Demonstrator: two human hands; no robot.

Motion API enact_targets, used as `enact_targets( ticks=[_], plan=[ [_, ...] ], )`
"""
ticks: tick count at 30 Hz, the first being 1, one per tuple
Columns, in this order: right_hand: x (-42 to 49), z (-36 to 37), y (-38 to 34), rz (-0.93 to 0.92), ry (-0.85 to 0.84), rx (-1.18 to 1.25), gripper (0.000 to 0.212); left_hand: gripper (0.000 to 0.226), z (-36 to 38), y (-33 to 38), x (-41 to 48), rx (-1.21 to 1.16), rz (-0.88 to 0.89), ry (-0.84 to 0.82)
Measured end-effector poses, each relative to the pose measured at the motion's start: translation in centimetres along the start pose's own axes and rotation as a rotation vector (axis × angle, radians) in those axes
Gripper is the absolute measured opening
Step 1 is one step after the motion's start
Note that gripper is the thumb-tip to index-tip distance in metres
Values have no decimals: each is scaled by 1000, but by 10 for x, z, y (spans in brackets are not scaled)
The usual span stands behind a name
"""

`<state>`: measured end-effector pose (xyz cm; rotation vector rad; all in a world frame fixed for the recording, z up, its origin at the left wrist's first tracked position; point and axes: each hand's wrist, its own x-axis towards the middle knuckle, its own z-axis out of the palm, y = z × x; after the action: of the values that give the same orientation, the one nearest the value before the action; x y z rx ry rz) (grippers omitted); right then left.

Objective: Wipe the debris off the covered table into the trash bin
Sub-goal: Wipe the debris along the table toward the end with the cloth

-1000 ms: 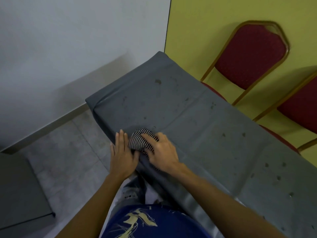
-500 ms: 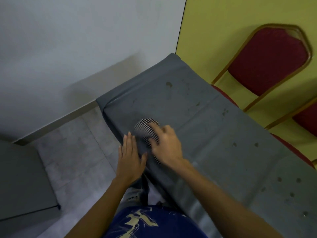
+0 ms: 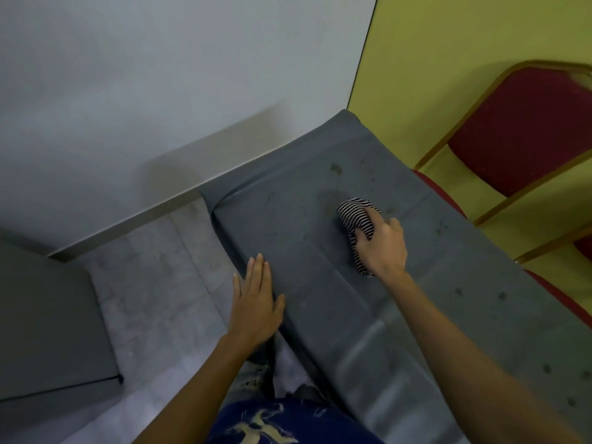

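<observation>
**A:** Head view, item by item, nearest first. Entry one?

**B:** Left hand point(image 3: 256, 302), flat on the near edge of the table point(image 3: 320, 309), fingers point(image 3: 258, 267) straight and together, gripping nothing. It sits at the lip where the grey cover point(image 3: 480, 283) folds down, placed as a catcher or a brace.

**A:** Entry two?

**B:** Right hand point(image 3: 381, 248), farther in from that edge, fingers curled and clamped on a striped cloth point(image 3: 355, 216) pressed to the cover.

**A:** Step in hand?

**B:** Wiping, by my reading: cloth down on the surface, a stroke in progress. Next move, as I judge it, calls for drawing the cloth toward the near edge with steady pressure, so crumbs travel ahead of it and do not scatter.

**A:** The debris itself?

**B:** Dark specks point(image 3: 335, 168) beyond the cloth toward the far corner, and more specks point(image 3: 501, 295) along the table on the right hand's side. Much of the job looks undone.

**A:** And the trash bin?

**B:** None that I can name. A grey box-like thing point(image 3: 48, 325) stands on the tiled floor point(image 3: 153, 283), on the left hand's side and apart from the table; whether it is the bin I cannot tell.

**A:** Surroundings, obstructions?

**B:** Red chairs point(image 3: 525, 129) with gold frames stand close along the table's far side, against a yellow wall point(image 3: 432, 59); a white wall point(image 3: 160, 75) lies past the table's end. Nothing stands on the cover in the cloth's path. Creases in the cover could trap crumbs.
</observation>
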<state>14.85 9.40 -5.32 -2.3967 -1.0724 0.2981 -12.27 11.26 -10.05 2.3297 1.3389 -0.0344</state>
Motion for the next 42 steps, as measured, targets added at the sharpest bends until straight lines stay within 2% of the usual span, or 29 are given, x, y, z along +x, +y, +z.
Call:
enact_targets(
  ticks=[3,6,10,13,18,20,23,27,29,31,33,38,40,42],
  plan=[
    [-42,27,-56,-209,-22,117,57,72,-15,-7,18,-63,-76,86],
    [-77,60,-97,-410,-165,90,57,73,-23,-22,36,-92,-105,76],
    [-68,68,-83,-499,-276,11,54,76,-16,-37,36,-75,-83,62],
    [-27,54,-45,-430,-196,-75,56,76,-14,-36,34,-70,-113,71],
    [26,31,-19,36,-80,63,58,67,-27,-30,38,-44,-118,46],
    [23,32,-42,107,-39,148,57,63,-36,-24,50,-94,-150,81],
    [-6,52,-92,-25,-32,220,55,64,-42,-24,75,-154,-184,102],
    [-40,92,-132,-344,-235,156,58,71,-28,-47,78,-82,-91,91],
    [-33,95,-128,-392,-297,116,59,67,-23,-56,73,-50,-37,110],
    [-11,86,-112,-406,-286,97,58,61,-21,-58,73,-66,-39,154],
    [20,73,-89,-344,-202,54,58,61,-21,-55,74,-60,-55,193],
    [80,44,-54,3,-45,42,59,58,-23,-56,75,-65,-50,203],
    [73,44,-74,5,-30,79,59,58,-28,-54,82,-105,-66,231],
    [52,59,-105,-127,-39,127,58,59,-32,-50,93,-151,-107,249]
  ],
)
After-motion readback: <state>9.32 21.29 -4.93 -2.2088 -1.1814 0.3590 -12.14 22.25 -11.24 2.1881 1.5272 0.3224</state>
